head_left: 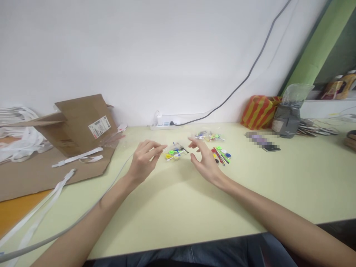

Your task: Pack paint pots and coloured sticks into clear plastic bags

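Observation:
My left hand (144,161) hovers over the pale yellow tabletop (167,207), its fingertips close to a small clear plastic bag of brightly coloured plastic parts (174,152). My right hand (204,161) is held open on the other side of that bag, with nothing in it. Just beyond its fingers lies a loose group of red, green, blue and white pieces with thin sticks (221,155). Farther back sits another clear bag of small coloured parts (209,136). Neither hand visibly touches any of these.
Flattened brown cardboard with a label (78,124) and white straps (78,156) lie at the left. A grey cable crosses the table beneath my left arm. A power strip (164,122) stands by the wall. At the right are a striped bag (260,112), a grey bag (287,115) and a phone (271,148).

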`<state>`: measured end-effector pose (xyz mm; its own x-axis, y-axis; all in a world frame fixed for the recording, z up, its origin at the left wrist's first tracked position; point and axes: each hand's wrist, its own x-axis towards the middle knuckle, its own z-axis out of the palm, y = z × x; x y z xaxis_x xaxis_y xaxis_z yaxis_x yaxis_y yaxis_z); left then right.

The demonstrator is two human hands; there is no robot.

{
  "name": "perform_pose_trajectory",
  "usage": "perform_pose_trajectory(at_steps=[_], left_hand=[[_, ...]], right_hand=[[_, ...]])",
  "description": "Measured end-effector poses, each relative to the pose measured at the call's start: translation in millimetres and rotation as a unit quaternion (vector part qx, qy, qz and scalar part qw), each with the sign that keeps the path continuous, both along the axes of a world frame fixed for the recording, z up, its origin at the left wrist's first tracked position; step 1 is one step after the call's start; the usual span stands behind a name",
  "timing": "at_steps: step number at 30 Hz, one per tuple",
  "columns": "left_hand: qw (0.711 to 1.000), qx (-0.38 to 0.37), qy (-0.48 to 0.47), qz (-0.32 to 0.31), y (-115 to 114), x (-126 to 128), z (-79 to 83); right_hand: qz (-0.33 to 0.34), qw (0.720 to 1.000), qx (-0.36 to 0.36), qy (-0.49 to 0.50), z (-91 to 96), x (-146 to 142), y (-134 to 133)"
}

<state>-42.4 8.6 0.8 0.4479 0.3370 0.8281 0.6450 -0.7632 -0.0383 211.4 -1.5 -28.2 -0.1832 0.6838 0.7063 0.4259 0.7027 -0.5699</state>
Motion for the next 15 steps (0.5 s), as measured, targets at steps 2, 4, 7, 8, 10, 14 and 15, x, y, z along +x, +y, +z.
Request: perform_pose_trajectory(at_steps=[2, 4, 7, 8, 10, 14, 15], left_hand=[[1.000, -0.005, 0.003, -0.001, -0.6, 0.9, 0.3], [1.000, -0.003, 0.007, -0.003, -1.3, 1.9, 1.2], [1.000, 0.009, 0.014, -0.004, -2.2, 3.3, 3.3], [1.000, 0.014, 0.018, -0.003, -2.7, 3.7, 4.2], [0.999, 0.028, 0.027, 0.002, -4.1, 4.4, 6.1], [0.995, 0.084, 0.057, 0.019, -8.8, 6.0, 8.9], [0.993, 0.095, 0.065, 0.025, -9.8, 6.4, 9.5]], right_hand=[[0.006, 1.000, 0.000, -0.003, 0.7, 0.4, 0.8], [0.020, 1.000, 0.004, -0.006, 2.7, 0.3, 0.0], [0.049, 0.999, 0.014, -0.001, 5.8, -0.8, -3.7], [0.060, 0.998, 0.019, -0.001, 6.6, -1.4, -5.3], [0.079, 0.996, 0.031, -0.009, 7.8, -3.0, -9.0], [0.084, 0.992, 0.085, -0.029, 9.7, -7.2, -16.6], [0.076, 0.991, 0.110, -0.028, 10.3, -7.9, -18.1]])
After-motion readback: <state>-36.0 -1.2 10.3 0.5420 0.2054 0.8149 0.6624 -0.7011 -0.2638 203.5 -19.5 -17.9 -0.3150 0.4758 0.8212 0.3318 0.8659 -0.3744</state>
